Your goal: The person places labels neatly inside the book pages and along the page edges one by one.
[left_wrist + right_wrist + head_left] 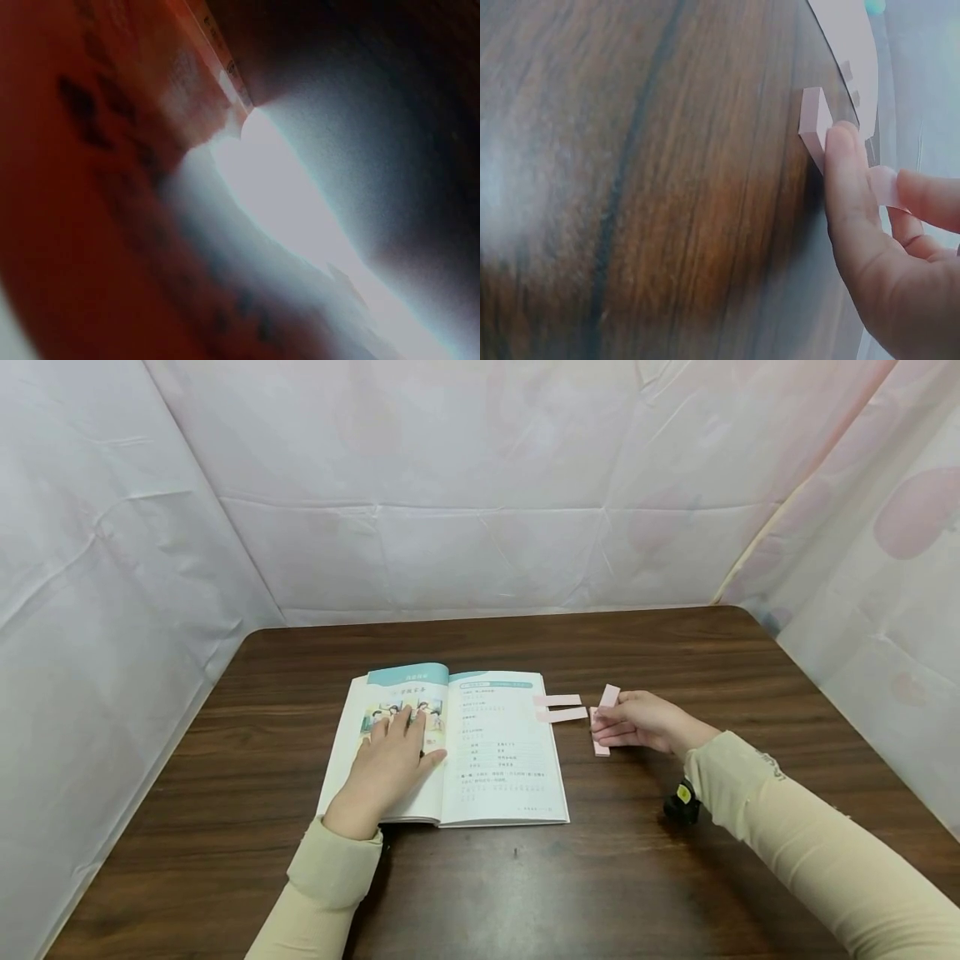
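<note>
An open textbook (498, 793) lies on the table, its left page bearing a coloured picture. My left hand (393, 752) rests on that left page with its fingers spread. Two pink sticky notes (564, 715) stick out from the right page's outer edge. Right of them, my right hand (637, 722) grips a narrow pad of pink sticky notes (602, 749). A pink strip (610, 695) angles up from the pad at the fingers. In the right wrist view, the pad (814, 112) shows beyond a fingertip, and a pale pink strip (885, 185) sits between the fingers.
The dark wood table (465, 902) carries the book near its middle. A pale fabric curtain (480, 527) hangs behind the table and along both sides. A black device with a yellow mark (682, 806) is under the right wrist. Glare and blur fill the left wrist view.
</note>
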`<act>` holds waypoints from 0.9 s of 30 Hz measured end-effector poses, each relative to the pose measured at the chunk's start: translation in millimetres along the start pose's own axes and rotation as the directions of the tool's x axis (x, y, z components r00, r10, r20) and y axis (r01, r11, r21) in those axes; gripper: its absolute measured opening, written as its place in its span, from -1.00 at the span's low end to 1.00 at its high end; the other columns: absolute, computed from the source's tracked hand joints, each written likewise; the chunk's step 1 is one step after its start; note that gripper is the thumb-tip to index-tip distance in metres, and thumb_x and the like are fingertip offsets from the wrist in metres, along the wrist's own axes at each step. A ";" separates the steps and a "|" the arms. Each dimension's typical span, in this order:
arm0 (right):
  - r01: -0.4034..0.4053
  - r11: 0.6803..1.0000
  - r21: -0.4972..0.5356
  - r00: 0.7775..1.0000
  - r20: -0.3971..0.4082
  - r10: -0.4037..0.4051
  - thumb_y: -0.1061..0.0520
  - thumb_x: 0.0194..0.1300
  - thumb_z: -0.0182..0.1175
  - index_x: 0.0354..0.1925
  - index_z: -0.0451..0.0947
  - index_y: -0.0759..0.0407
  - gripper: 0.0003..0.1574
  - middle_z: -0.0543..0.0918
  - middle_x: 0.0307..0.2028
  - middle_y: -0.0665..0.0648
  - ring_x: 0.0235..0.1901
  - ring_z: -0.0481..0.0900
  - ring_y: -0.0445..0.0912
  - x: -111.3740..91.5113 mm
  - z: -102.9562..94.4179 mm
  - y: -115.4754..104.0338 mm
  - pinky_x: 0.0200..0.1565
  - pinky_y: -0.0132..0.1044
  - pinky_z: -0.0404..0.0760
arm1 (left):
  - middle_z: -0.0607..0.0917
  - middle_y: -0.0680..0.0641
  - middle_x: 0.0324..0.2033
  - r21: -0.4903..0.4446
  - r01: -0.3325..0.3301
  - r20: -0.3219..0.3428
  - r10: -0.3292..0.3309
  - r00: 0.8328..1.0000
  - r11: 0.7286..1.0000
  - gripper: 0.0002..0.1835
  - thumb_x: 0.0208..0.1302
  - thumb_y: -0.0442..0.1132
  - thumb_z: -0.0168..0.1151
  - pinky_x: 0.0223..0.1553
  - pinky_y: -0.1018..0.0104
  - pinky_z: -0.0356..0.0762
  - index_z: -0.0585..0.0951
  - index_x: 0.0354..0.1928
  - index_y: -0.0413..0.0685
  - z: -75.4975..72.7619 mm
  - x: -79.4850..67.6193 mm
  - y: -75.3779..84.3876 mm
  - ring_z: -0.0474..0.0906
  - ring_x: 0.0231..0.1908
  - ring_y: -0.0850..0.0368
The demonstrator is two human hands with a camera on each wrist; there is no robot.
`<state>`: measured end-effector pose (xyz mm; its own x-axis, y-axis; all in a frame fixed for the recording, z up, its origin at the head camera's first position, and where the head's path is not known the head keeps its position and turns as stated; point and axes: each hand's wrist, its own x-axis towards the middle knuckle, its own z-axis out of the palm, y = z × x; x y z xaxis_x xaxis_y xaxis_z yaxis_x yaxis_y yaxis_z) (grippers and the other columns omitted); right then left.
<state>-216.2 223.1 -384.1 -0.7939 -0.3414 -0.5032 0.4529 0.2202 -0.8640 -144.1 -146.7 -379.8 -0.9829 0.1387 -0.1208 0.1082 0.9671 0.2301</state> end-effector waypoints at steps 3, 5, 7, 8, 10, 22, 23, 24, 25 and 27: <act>0.005 1.000 -0.004 1.000 0.014 -0.005 0.25 0.55 -0.11 0.06 0.20 0.37 -0.78 0.73 -0.32 0.11 -0.27 0.74 -0.14 0.3 -0.8 -1.1 -0.06 -0.26 0.71 | 0.13 -0.28 0.51 0.000 0.003 -0.001 -0.003 1.000 1.000 -0.20 0.44 0.18 0.07 0.33 -0.39 0.16 0.17 0.52 -0.12 -0.1 0.2 -0.3 0.04 0.46 -0.39; 0.006 1.000 -0.008 1.000 0.023 -0.006 0.25 0.56 -0.13 0.06 0.19 0.37 -0.77 0.73 -0.32 0.12 -0.26 0.74 -0.14 0.4 -1.2 -1.6 -0.05 -0.25 0.71 | 0.12 -0.28 0.51 -0.001 0.007 0.002 -0.007 1.000 1.000 -0.20 0.44 0.19 0.06 0.33 -0.39 0.16 0.16 0.53 -0.12 -0.2 0.3 -0.3 0.03 0.46 -0.39; 0.006 1.000 -0.012 1.000 0.030 -0.005 0.24 0.56 -0.15 0.07 0.19 0.39 -0.77 0.73 -0.32 0.12 -0.26 0.74 -0.15 0.6 -1.5 -1.7 -0.04 -0.26 0.70 | 0.12 -0.28 0.52 0.000 0.008 0.004 -0.008 1.000 1.000 -0.20 0.44 0.19 0.06 0.33 -0.39 0.16 0.16 0.53 -0.11 -0.4 0.3 -0.5 0.03 0.46 -0.39; 0.005 1.000 -0.014 0.999 0.033 -0.005 0.24 0.57 -0.16 0.07 0.19 0.39 -0.76 0.73 -0.32 0.11 -0.26 0.74 -0.15 0.6 -1.5 -1.7 -0.04 -0.26 0.70 | 0.12 -0.28 0.52 0.000 0.009 0.005 -0.009 1.000 1.000 -0.20 0.44 0.19 0.06 0.33 -0.39 0.15 0.16 0.53 -0.11 -0.5 0.3 -0.6 0.02 0.47 -0.39; 0.005 1.000 -0.015 0.999 0.039 -0.004 0.24 0.57 -0.18 0.08 0.21 0.42 -0.75 0.73 -0.32 0.10 -0.26 0.73 -0.16 0.7 -1.4 -1.5 -0.04 -0.26 0.70 | 0.12 -0.28 0.52 0.002 0.008 0.005 -0.008 1.000 1.000 -0.20 0.44 0.19 0.06 0.33 -0.39 0.15 0.16 0.53 -0.11 -0.7 0.0 -0.6 0.03 0.46 -0.39; 0.010 1.000 -0.010 0.999 0.048 -0.009 0.25 0.58 -0.22 0.07 0.25 0.46 -0.72 0.71 -0.32 0.08 -0.26 0.71 -0.18 -0.4 -1.3 0.6 -0.02 -0.30 0.68 | 0.12 -0.28 0.51 0.000 0.009 0.009 -0.009 1.000 1.000 -0.20 0.44 0.18 0.06 0.34 -0.39 0.14 0.16 0.52 -0.12 -1.7 -1.1 -1.0 0.03 0.46 -0.40; 0.009 1.000 -0.009 0.999 0.048 -0.009 0.25 0.58 -0.22 0.07 0.25 0.46 -0.72 0.71 -0.32 0.08 -0.26 0.71 -0.18 -0.5 -1.1 0.5 -0.02 -0.30 0.68 | 0.12 -0.28 0.51 0.000 0.008 0.008 -0.008 1.000 1.000 -0.20 0.44 0.18 0.06 0.34 -0.39 0.14 0.16 0.52 -0.12 -1.7 -1.1 -1.0 0.03 0.46 -0.39; 0.008 1.000 -0.008 0.999 0.048 -0.008 0.25 0.58 -0.22 0.06 0.26 0.46 -0.73 0.71 -0.32 0.08 -0.27 0.71 -0.18 -0.7 -1.1 0.4 -0.02 -0.30 0.68 | 0.12 -0.28 0.51 0.001 0.007 0.007 -0.007 1.000 1.000 -0.20 0.44 0.18 0.06 0.35 -0.38 0.14 0.16 0.52 -0.12 -1.6 -1.2 -1.0 0.03 0.46 -0.39; 0.008 1.000 -0.007 0.999 0.048 -0.008 0.25 0.58 -0.22 0.06 0.26 0.46 -0.73 0.70 -0.32 0.08 -0.27 0.71 -0.18 -0.7 -1.1 0.5 -0.02 -0.30 0.68 | 0.12 -0.28 0.51 0.001 0.006 0.007 -0.006 1.000 1.000 -0.20 0.44 0.18 0.06 0.35 -0.38 0.14 0.16 0.52 -0.12 -1.6 -1.2 -1.0 0.03 0.46 -0.39; 0.014 1.000 -0.004 0.998 0.056 -0.014 0.26 0.58 -0.21 0.05 0.27 0.46 -0.74 0.71 -0.32 0.08 -0.27 0.71 -0.18 -0.6 -1.2 0.8 -0.02 -0.30 0.68 | 0.12 -0.28 0.51 0.001 0.006 0.007 -0.006 1.000 1.000 -0.20 0.44 0.18 0.06 0.35 -0.38 0.13 0.16 0.53 -0.12 -1.6 -1.2 -1.3 0.03 0.46 -0.39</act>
<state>-215.8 224.6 -384.5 -0.7761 -0.3948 -0.4918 0.4403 0.2191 -0.8707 -143.4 -148.4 -378.4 -0.9824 0.1346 -0.1292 0.1026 0.9681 0.2285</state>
